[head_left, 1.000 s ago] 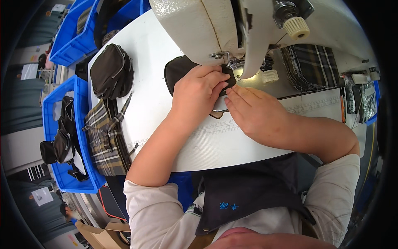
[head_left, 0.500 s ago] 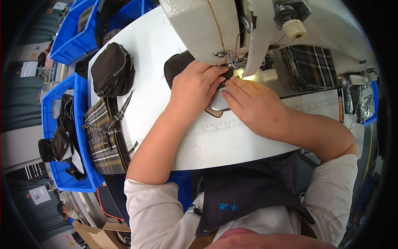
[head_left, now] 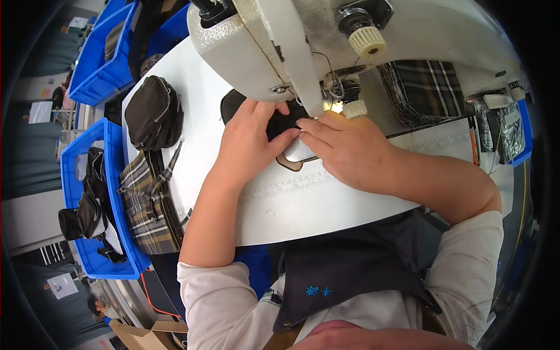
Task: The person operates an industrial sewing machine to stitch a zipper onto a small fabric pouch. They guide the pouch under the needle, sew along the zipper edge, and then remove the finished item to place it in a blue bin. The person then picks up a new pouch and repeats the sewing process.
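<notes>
A dark fabric piece [head_left: 282,124] lies under the head of a white sewing machine [head_left: 233,55]. My left hand [head_left: 245,143] grips it from the left, its fingers curled over the far side and its thumb along the near edge. From the right, my right hand [head_left: 353,151] pinches the same piece near its edge, fingertips close to the lit needle area. The machine head hides the needle and part of the fabric. Just below the fingertips, a tan-edged tab [head_left: 290,163] shows at the metal plate's rim.
At the left of the white table [head_left: 262,219] stand a dark zipped pouch [head_left: 153,114] and plaid fabric pieces [head_left: 149,201]. Blue bins [head_left: 140,265] sit beyond the left edge. Stacked plaid panels [head_left: 429,90] lie right of the needle. A ruler strip [head_left: 309,179] crosses the table.
My left hand has shifted left, its thumb now spread from its fingers, showing more dark fabric. My right hand stays close to the needle area. The whole view has shifted slightly.
</notes>
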